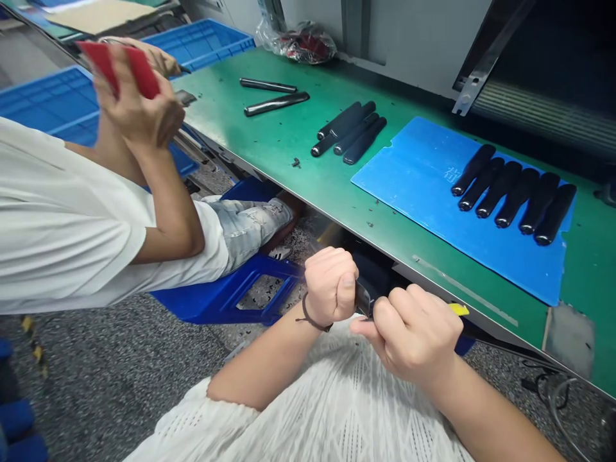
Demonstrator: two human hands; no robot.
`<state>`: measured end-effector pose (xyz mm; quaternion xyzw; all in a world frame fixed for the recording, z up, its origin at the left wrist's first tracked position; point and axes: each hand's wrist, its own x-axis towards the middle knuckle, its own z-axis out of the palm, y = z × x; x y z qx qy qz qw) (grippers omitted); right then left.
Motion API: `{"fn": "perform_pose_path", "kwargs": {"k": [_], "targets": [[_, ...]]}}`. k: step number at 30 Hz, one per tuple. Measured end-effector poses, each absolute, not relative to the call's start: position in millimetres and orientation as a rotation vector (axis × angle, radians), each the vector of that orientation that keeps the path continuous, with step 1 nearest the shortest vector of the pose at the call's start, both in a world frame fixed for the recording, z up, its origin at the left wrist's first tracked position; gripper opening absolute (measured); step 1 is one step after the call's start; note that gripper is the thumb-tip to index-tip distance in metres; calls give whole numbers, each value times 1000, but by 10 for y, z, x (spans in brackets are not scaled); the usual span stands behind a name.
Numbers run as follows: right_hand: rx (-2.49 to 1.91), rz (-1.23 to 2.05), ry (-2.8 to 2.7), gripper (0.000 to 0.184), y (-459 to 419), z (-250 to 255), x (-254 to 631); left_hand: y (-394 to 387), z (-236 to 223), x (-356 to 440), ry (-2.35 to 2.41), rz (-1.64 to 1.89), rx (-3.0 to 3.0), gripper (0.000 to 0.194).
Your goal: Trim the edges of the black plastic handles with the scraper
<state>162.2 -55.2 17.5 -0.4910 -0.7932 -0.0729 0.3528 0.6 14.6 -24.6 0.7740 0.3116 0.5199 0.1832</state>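
Observation:
In the head view, my left hand (332, 285), with a dark cord at its wrist, is closed in a fist around a glossy black handle-shaped piece (363, 299). One end of this piece shows between my two hands; the fist hides the rest. My right hand (418, 330) is closed beside it, its thumb stretched toward the black piece. From behind the right fist sticks out the yellow end of a tool (459, 309); its kind is hidden. Both hands are in front of my body, just off the near edge of the green table (332, 192).
Several black handle-shaped pieces (505, 192) lie in a row on a blue mat (409, 167); more lie farther left. A co-worker on the left holds a red piece (144, 70). Blue crates (202, 42) and a blue stool (202, 301) are on that side.

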Motion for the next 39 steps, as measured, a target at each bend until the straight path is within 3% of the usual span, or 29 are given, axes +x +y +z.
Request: {"fn": "perform_pose_path", "kwargs": {"k": [4, 8, 17, 28, 34, 39], "targets": [[-1164, -205, -2030, 45, -517, 145, 1689, 116, -187, 52, 959, 1325, 2154, 36], [-1052, 28, -2077, 35, -499, 162, 1792, 121, -165, 62, 950, 1252, 2088, 39], [-1262, 50, -2152, 65, -419, 297, 1871, 120, -136, 55, 935, 1189, 2107, 41], [-1247, -279, -2192, 58, -420, 265, 1897, 124, -127, 60, 1043, 1082, 2127, 46], [-1173, -485, -2154, 52, -383, 157, 1943, 57, -9, 98, 1131, 705, 1836, 63], [-1119, -202, -2035, 36, -351, 81, 1994, 29, 30, 37, 764, 440, 1422, 63]]}}
